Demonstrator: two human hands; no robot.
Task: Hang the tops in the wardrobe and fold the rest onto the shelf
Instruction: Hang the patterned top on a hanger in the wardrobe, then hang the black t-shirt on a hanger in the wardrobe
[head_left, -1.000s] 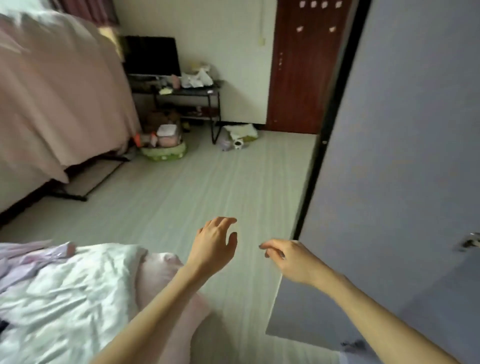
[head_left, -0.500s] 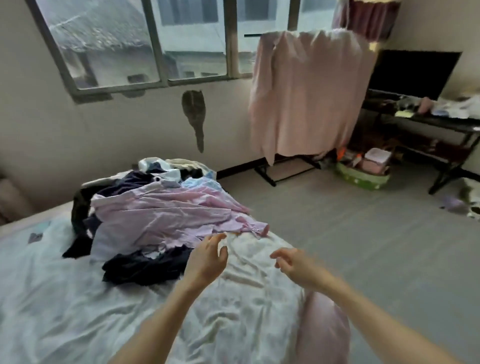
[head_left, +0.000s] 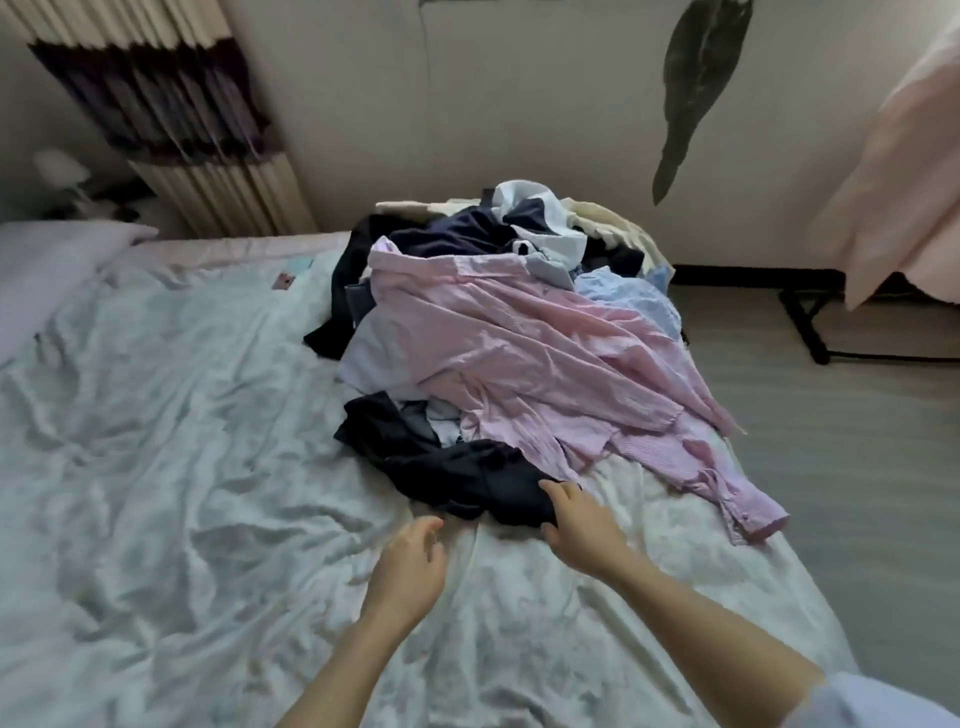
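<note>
A pile of clothes lies on the bed, with a pink striped shirt (head_left: 524, 353) spread over the top. A dark navy garment (head_left: 467, 478) sits at the pile's near edge. More dark, white and pale blue pieces (head_left: 540, 228) are heaped behind. My right hand (head_left: 579, 525) rests on the near edge of the dark garment, with the fingers on the fabric and the thumb beside its corner. My left hand (head_left: 410, 566) hovers just over the sheet in front of the pile, fingers loosely bent and holding nothing.
The bed (head_left: 182, 441) has a rumpled white sheet and a pillow (head_left: 47, 270) at the far left. A curtain (head_left: 171, 114) hangs behind it. A pink cloth on a black-footed rack (head_left: 893, 208) stands at the right, over grey floor (head_left: 857, 467).
My view has swung left from the wardrobe door and floor to the bed. Both hands have dropped toward the pile, and the right now touches the dark garment.
</note>
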